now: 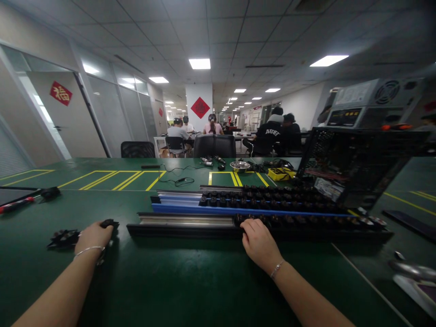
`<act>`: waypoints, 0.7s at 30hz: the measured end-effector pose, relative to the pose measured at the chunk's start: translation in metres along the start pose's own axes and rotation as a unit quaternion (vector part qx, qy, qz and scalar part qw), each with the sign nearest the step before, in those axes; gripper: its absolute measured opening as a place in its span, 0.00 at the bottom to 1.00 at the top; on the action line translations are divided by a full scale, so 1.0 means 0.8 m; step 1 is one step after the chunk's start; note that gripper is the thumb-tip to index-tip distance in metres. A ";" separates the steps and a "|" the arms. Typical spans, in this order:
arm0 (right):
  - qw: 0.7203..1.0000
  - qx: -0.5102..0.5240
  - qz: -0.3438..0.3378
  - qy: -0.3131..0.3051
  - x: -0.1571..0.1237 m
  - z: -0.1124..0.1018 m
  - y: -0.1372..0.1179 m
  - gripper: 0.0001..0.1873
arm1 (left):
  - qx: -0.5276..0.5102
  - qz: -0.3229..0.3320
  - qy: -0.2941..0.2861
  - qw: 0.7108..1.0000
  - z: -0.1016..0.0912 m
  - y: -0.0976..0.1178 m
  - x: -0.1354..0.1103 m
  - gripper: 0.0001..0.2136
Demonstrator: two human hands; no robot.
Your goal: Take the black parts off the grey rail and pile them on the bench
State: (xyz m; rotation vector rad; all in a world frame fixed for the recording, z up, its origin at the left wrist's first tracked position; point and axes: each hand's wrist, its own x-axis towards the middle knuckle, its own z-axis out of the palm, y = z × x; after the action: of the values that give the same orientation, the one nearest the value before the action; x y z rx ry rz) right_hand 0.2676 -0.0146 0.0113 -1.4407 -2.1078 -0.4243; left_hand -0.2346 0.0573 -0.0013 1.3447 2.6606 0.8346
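My left hand (92, 236) rests on the green table (190, 281) at the left, fingers curled round a small black part (109, 223). More small black parts (63, 238) lie just left of it. My right hand (259, 243) reaches to the nearest long black rail (190, 224), its fingers closed at the left end of a row of small dark pieces (306, 221) seated in it. What the fingers hold is hidden. Behind lie a blue rail (238, 210) and another rail (218, 188), both also lined with dark pieces.
An open black computer case (354, 163) stands at the right. A yellow box (281, 173), a metal bowl (240, 165) and cables (175, 175) lie further back. A red-handled tool (20, 202) lies far left. Several people sit at distant desks (211, 129).
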 end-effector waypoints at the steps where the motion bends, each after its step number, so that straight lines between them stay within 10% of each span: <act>1: 1.000 0.001 0.001 0.000 0.000 0.000 0.000 0.12 | 0.017 -0.017 -0.007 1.000 -0.001 -0.004 0.001 0.11; 11: 1.000 0.000 0.004 0.004 0.000 0.002 0.000 0.12 | 0.131 -0.053 0.014 0.990 -0.017 0.014 -0.022 0.25; 15: 1.000 0.004 0.005 0.002 0.000 0.002 -0.001 0.12 | 0.096 0.113 0.105 0.983 -0.023 0.079 -0.046 0.22; 21: 1.000 0.012 -0.005 0.007 -0.001 0.003 0.002 0.12 | 0.007 0.382 0.030 0.923 -0.004 0.203 -0.137 0.16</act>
State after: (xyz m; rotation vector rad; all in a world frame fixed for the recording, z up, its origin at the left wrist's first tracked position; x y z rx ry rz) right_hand 0.2684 -0.0134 0.0093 -1.4098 -2.1030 -0.4116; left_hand -0.0476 0.0503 0.0584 2.4423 2.1316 0.8969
